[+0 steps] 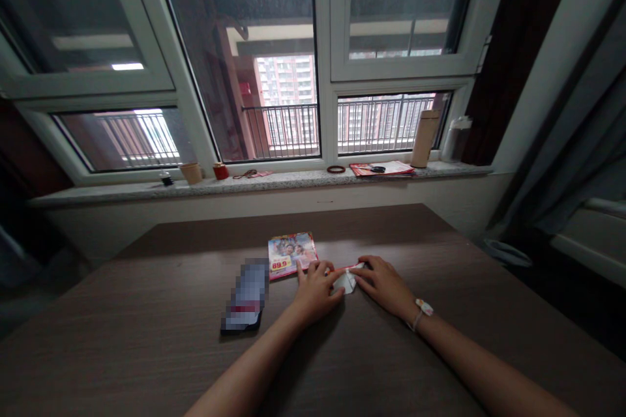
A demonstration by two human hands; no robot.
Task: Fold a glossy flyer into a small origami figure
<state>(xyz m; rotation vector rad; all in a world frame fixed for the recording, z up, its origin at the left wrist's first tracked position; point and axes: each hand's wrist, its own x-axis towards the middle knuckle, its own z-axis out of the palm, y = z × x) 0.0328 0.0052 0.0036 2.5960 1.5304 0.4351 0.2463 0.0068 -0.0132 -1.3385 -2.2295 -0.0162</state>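
White paper (346,281) pressed flat on the table (147,352)
Left hand (313,290) and right hand (386,283), both open, fingertips on it; flyer (292,254) just behind

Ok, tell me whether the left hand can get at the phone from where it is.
Probably yes. The phone lies flat on the table just to the left of the left hand, with only bare tabletop between them. That hand is pressing on the folded paper, though, together with the right hand.

Matt wood-grain tabletop (147,339). Glossy printed paper flyer (292,254). Small white folded paper (347,282) with a red edge. Speckled stone windowsill (274,181).
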